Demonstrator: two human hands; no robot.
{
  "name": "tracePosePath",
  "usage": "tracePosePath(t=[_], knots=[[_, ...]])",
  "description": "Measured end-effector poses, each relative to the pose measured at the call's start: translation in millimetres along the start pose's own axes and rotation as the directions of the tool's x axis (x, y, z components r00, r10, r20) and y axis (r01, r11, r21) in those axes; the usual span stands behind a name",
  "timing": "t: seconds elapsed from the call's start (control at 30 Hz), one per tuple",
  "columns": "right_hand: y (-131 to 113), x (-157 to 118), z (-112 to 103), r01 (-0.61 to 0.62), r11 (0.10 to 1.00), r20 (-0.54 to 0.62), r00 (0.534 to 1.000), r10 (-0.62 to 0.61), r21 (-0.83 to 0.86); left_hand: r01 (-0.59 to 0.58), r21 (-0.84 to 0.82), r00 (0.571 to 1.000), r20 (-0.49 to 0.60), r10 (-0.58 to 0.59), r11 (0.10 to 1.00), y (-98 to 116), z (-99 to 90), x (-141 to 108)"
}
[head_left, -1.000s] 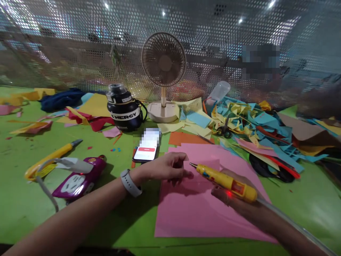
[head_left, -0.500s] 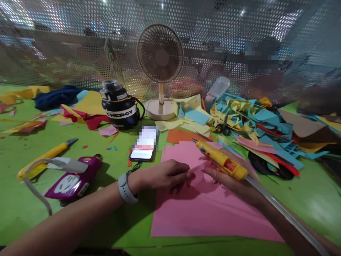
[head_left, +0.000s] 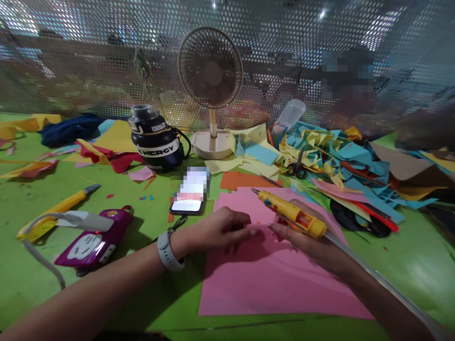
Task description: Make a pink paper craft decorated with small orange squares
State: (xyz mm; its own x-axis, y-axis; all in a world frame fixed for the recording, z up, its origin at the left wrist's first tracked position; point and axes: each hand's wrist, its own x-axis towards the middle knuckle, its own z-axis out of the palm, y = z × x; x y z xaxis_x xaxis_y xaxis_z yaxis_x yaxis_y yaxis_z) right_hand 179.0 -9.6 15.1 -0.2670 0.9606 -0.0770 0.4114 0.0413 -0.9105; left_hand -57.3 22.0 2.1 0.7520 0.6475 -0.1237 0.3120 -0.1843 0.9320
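Observation:
My right hand (head_left: 298, 232) is closed around a yellow glue gun (head_left: 289, 211), a slim tool whose metal tip points left. A long translucent stick (head_left: 359, 265) runs from its rear along my forearm. Under this hand is a small pink piece, partly hidden. My left hand (head_left: 227, 229) rests on the pink paper sheets (head_left: 256, 289), thumb and forefinger apart, the other fingers bent down and partly out of sight. Between the hands lies a tiny orange bit (head_left: 259, 222). The glue gun's tip hovers above the paper, touching nothing I can make out.
A phone (head_left: 190, 192), a purple power strip (head_left: 90, 241) and a yellow utility knife (head_left: 59, 210) lie left. Behind are a black bottle (head_left: 156, 142) and a fan (head_left: 213, 144). Paper scraps (head_left: 348, 156) pile right, with scissors (head_left: 296, 170) and a black roll (head_left: 355, 220).
My left thumb has stretched out a little toward the right hand. The orange bit now shows between the hands. The whole view has shifted slightly; the right hand still holds the glue gun.

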Motion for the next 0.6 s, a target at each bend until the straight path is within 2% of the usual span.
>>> tracePosePath(t=[0.07,0.2,0.3,0.47,0.6], knots=[[-2,-1,0,0.009,1.000,-0.014,1.000,-0.010,-0.010,-0.004,-0.037,1.000,-0.021,0.004,0.999,0,0.9,1],[-9,1,-2,0.000,0.999,-0.055,0.999,0.002,0.041,-0.047,-0.202,0.985,-0.170,0.012,0.978,-3,1.2,2],[-13,4,-3,-0.014,0.999,-0.064,0.998,0.017,0.049,-0.011,-0.313,0.994,-0.109,-0.025,0.950,-4,3.4,2],[-10,4,-1,-0.029,0.999,-0.108,0.994,0.033,0.033,0.063,-0.398,0.998,0.012,-0.064,0.915,-4,7.9,3],[-8,1,-5,0.040,0.998,-0.221,0.974,-0.049,-0.046,0.073,-0.453,0.997,0.048,-0.057,0.889,-6,6.5,5]])
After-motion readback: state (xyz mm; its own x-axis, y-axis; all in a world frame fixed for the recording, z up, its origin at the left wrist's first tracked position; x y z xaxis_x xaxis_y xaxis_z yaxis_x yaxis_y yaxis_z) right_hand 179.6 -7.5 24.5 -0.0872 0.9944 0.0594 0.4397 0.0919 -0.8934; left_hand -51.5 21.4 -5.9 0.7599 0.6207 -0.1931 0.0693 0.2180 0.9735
